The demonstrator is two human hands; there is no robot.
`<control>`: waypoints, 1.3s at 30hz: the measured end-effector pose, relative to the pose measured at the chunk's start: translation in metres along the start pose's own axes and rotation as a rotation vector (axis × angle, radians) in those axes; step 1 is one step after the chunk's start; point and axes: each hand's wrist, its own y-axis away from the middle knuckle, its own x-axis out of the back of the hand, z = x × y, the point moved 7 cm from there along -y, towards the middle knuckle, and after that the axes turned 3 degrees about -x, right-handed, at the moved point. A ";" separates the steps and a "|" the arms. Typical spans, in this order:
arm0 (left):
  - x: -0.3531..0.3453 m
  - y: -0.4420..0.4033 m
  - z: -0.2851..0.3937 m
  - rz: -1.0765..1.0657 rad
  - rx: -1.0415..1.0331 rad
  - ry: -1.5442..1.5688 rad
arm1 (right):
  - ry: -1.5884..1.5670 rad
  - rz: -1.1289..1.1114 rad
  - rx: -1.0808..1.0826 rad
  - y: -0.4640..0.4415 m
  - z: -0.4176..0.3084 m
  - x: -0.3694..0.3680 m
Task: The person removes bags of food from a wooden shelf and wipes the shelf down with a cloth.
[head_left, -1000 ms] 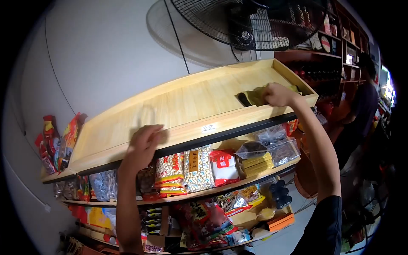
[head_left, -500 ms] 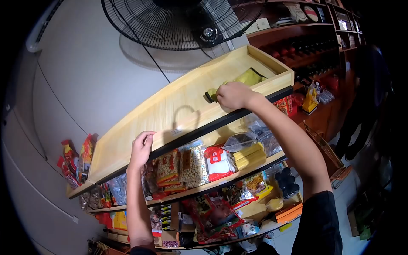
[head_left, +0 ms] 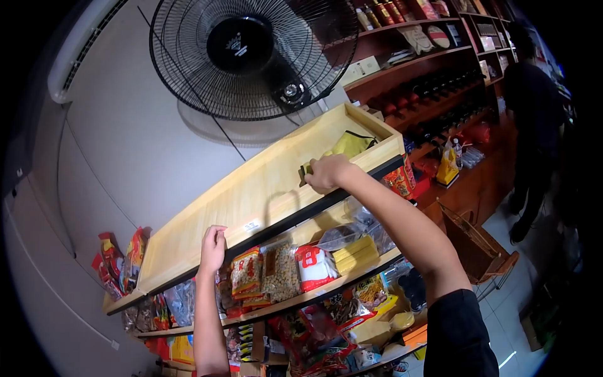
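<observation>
My right hand [head_left: 329,173] is closed on an olive-green cloth [head_left: 353,144]. The cloth lies partly spread on the floor of a pale wooden top shelf with raised sides [head_left: 188,234], close to its right end. Farther left, the fingers of my left hand [head_left: 213,249] curl over the shelf's front rim. A small white label [head_left: 252,225] is stuck to that rim, between my two hands. Part of the cloth is hidden behind my right hand.
A black wall fan [head_left: 254,60] hangs above the shelf. Below are packaged foods, including a white-and-red bag [head_left: 315,267] and yellow sticks [head_left: 355,254]. Red-and-yellow packets [head_left: 122,264] stand at the left end. A person [head_left: 534,125] stands at right, near a wooden stool-like piece [head_left: 474,242].
The view has tilted up, so the shelf sits lower and more of the fan shows. Both hands keep about the same places on the shelf, the right one still on the cloth.
</observation>
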 end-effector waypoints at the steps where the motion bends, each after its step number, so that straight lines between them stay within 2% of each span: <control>1: 0.000 0.000 0.000 0.020 -0.036 -0.021 | 0.002 0.000 -0.020 0.000 0.001 0.000; 8: -0.001 0.001 -0.006 0.012 -0.028 -0.024 | 0.018 -0.016 -0.097 -0.005 0.004 -0.005; 12: 0.001 0.004 -0.003 0.034 -0.124 -0.066 | 0.093 -0.056 -0.104 -0.008 0.005 -0.010; 15: 0.004 0.011 0.009 0.050 -0.110 -0.056 | 0.146 0.025 -0.034 -0.005 0.004 -0.011; 17: 0.003 0.016 0.006 0.070 -0.102 -0.034 | 0.044 0.169 0.102 -0.001 -0.002 -0.006; 19: 0.008 0.021 0.016 0.206 -0.284 -0.127 | 0.091 0.180 0.125 0.002 -0.004 -0.006; 23: 0.010 0.024 0.022 0.287 -0.283 -0.283 | 0.063 0.156 0.100 0.001 -0.005 -0.009; 25: 0.006 0.014 0.011 0.107 -0.144 -0.188 | 0.068 0.170 0.103 -0.003 -0.005 -0.009; 26: 0.008 0.014 0.008 0.108 -0.130 -0.190 | 0.065 0.186 0.103 -0.004 -0.006 -0.010; 32: 0.006 0.004 0.016 0.035 -0.214 -0.200 | 0.083 0.144 0.058 0.001 -0.018 -0.007; 33: 0.009 0.003 0.023 0.075 -0.264 -0.182 | 0.096 0.157 0.058 -0.001 -0.020 -0.009; 36: 0.006 -0.005 0.015 -0.026 -0.134 -0.141 | 0.140 0.114 0.028 0.003 -0.035 -0.007; 38: -0.001 -0.012 -0.011 -0.069 -0.114 -0.216 | 0.161 0.087 0.017 -0.003 -0.039 -0.008; 39: -0.005 -0.013 -0.015 -0.100 -0.187 -0.220 | 0.149 0.062 -0.012 -0.005 -0.040 -0.009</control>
